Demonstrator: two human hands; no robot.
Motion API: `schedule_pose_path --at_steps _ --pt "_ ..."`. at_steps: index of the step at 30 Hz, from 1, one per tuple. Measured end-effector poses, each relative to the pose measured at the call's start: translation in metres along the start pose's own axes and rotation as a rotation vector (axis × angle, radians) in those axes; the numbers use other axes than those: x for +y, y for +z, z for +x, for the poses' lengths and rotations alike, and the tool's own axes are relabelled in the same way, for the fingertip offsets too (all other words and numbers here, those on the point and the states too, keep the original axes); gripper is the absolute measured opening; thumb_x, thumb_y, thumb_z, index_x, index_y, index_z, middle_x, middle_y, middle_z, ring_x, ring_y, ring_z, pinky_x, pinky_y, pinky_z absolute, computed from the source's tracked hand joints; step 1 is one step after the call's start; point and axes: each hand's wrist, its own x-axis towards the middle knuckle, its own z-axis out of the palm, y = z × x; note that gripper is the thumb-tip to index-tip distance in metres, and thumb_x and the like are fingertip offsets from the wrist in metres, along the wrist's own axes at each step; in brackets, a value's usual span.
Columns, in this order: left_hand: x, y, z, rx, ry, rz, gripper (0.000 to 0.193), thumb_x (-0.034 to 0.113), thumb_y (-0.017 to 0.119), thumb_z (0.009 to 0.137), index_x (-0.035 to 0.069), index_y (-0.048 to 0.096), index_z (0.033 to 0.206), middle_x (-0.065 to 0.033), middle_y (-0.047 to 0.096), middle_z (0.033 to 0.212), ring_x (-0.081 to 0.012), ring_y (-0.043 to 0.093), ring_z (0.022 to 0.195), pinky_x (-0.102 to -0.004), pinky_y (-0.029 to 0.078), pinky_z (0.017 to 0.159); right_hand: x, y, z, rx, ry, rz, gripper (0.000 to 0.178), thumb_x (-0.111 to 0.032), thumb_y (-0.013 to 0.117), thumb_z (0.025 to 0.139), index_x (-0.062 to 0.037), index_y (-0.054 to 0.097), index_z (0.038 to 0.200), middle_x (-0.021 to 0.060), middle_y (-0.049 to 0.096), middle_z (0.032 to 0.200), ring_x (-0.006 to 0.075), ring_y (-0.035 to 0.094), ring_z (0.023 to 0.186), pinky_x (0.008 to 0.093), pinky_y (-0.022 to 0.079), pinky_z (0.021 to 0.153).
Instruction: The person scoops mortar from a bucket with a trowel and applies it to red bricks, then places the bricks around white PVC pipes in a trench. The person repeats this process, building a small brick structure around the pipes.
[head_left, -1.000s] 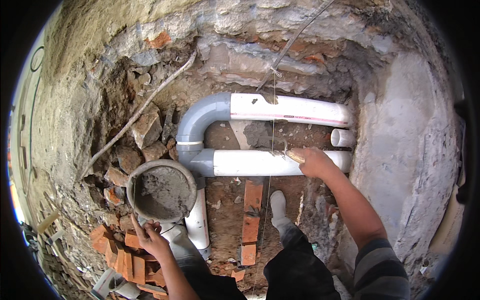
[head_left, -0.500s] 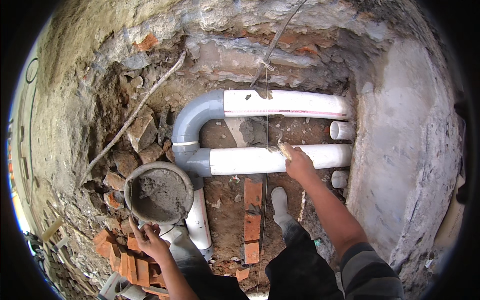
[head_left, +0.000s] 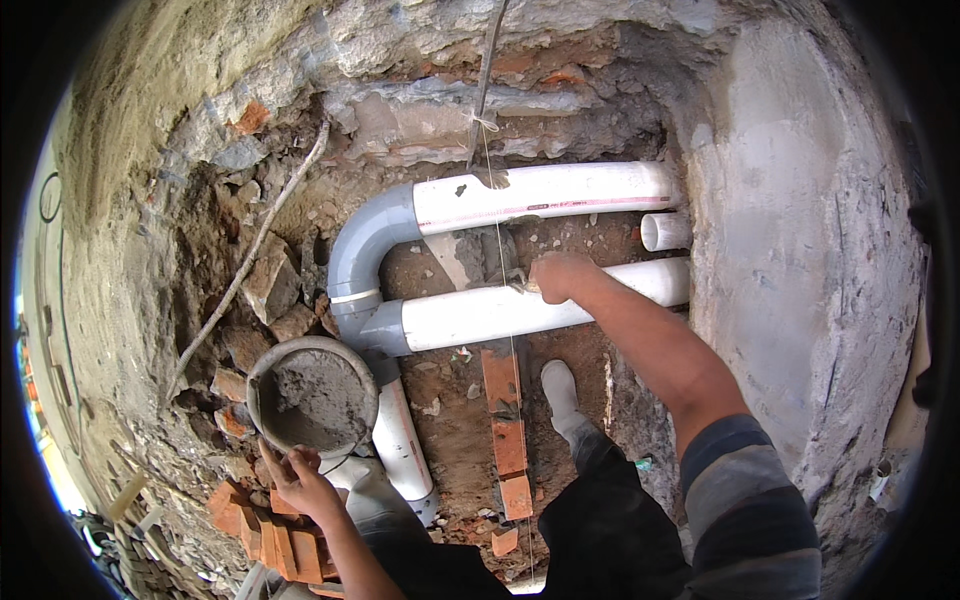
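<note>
My right hand [head_left: 563, 278] is closed round a trowel [head_left: 519, 278], mostly hidden by the fingers, just above the lower white pipe [head_left: 460, 318]. A taut string [head_left: 503, 235] passes close to its blade. At lower left, a round bucket [head_left: 258, 392] holds wet grey mortar [head_left: 318, 395]. My left hand [head_left: 305, 487] grips the bucket's near rim, one finger stretched along it and the others curled. A grey elbow [head_left: 362, 240] joins the lower pipe to the upper white pipe [head_left: 550, 190]. Beneath the string runs a row of red bricks [head_left: 503, 400].
A rough wall [head_left: 420, 120] bounds the far side, a plastered grey wall [head_left: 775, 230] the right. Stacked red bricks [head_left: 270, 535] lie beside my left forearm. A short pipe stub [head_left: 665, 232] juts from the right wall. A stick [head_left: 250, 260] leans over rubble at left.
My right hand has moved left and slightly away from me with the trowel, toward the string. The view has shifted, moving the pipes leftward in the picture. My left hand stays at the bucket.
</note>
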Motion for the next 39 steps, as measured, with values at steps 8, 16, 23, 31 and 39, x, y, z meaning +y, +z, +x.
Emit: schedule_pose_path --at_steps 8,16,23,31,39 --pt "-0.002 0.0 -0.003 -0.026 0.036 0.022 0.056 0.001 0.051 0.099 0.01 0.038 0.153 -0.0053 0.062 0.087 -0.0113 0.058 0.073 -0.0272 0.053 0.064 0.007 0.004 -0.004 -0.037 0.036 0.066 0.034 -0.007 0.061 0.078 -0.0032 0.071 0.111 0.0177 0.068 0.122 0.0343 0.066 0.111 0.0452 0.056 0.09" --pt "-0.002 0.001 -0.002 -0.041 0.063 0.024 0.057 0.002 0.052 0.098 0.009 0.038 0.153 -0.0066 0.063 0.088 -0.0117 0.059 0.072 -0.0283 0.054 0.063 0.006 -0.015 -0.016 0.021 0.086 0.055 0.037 -0.006 0.06 0.08 -0.0072 0.071 0.116 0.0174 0.067 0.124 0.0335 0.067 0.11 0.0446 0.056 0.091" --pt "0.0 -0.002 -0.004 -0.052 0.057 0.042 0.059 0.0 0.053 0.097 0.008 0.038 0.154 -0.0062 0.063 0.087 -0.0116 0.06 0.071 -0.0273 0.054 0.062 -0.004 0.017 -0.026 0.279 0.017 0.032 0.043 -0.003 0.052 0.089 -0.0131 0.057 0.131 0.0175 0.066 0.113 0.0338 0.066 0.105 0.0452 0.056 0.087" --pt "-0.001 -0.004 -0.005 -0.034 0.076 0.098 0.06 0.001 0.052 0.097 0.008 0.036 0.154 -0.0064 0.063 0.087 -0.0115 0.061 0.071 -0.0266 0.055 0.062 -0.005 0.014 -0.039 0.093 -0.018 0.046 0.033 -0.005 0.063 0.082 -0.0062 0.067 0.114 0.0146 0.069 0.115 0.0325 0.067 0.108 0.0448 0.055 0.09" --pt "0.0 -0.01 -0.004 -0.068 0.045 0.072 0.06 0.001 0.052 0.098 0.01 0.035 0.155 -0.0054 0.064 0.091 -0.0113 0.062 0.079 -0.0277 0.056 0.07 -0.012 0.002 -0.014 -0.024 0.008 -0.047 0.035 -0.009 0.063 0.077 -0.011 0.072 0.11 0.0155 0.07 0.116 0.0329 0.067 0.108 0.0462 0.055 0.092"
